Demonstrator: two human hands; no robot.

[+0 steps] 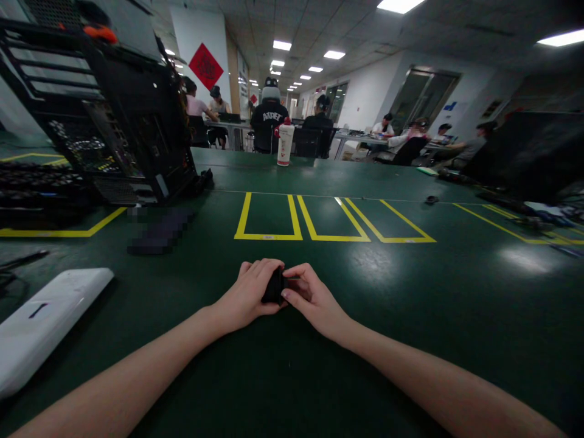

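Near the middle of the green table, a small black round object (274, 286) sits between my two hands. Its kind is hard to make out, as fingers cover much of it. My left hand (249, 292) wraps round it from the left, with the fingers over its far side and the thumb low at the front. At its right end, my right hand (314, 299) pinches the edge with thumb and fingertips. Both forearms rest low over the table.
An open black computer case (137, 121) stands at the left. A white device (50, 322) lies nearer me, and a dark blurred item (162, 231) beyond it. Yellow tape outlines (269, 237) mark the table (410, 316). A white cup (285, 145) stands at the back; several people sit beyond.
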